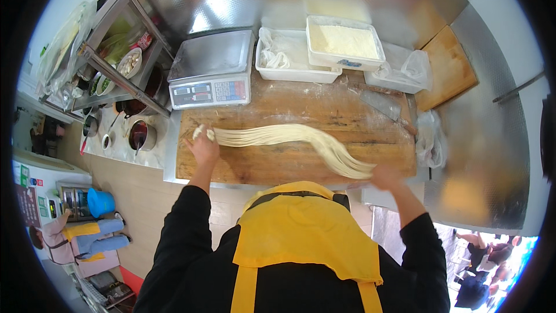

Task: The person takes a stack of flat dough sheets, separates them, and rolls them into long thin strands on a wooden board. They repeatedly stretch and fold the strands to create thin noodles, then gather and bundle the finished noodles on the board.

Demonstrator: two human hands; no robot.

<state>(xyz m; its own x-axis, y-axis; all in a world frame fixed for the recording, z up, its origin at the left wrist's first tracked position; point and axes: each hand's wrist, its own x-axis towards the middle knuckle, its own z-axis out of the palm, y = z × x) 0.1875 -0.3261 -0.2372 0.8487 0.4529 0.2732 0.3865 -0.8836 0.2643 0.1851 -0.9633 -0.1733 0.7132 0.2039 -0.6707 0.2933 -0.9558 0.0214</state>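
A long bundle of hand-pulled noodle dough strands (278, 134) stretches between my two hands above a floury wooden board (278, 165). My left hand (204, 145) grips the bundle's end at the board's left side, with lumps of dough showing past the fingers. At the right front edge, my right hand (384, 177) is closed around the other end and looks blurred. The strands run nearly level from the left, then bend down towards the right hand.
Behind the board stand a digital scale (210, 69), a tub of flour (345, 43) and a bag-lined tub (299, 74). A cleaver (382, 106) and a rolling pin (375, 88) lie at right. Left are a shelf rack (126, 65) and sauce pot (142, 134). A person (78, 239) stands lower left.
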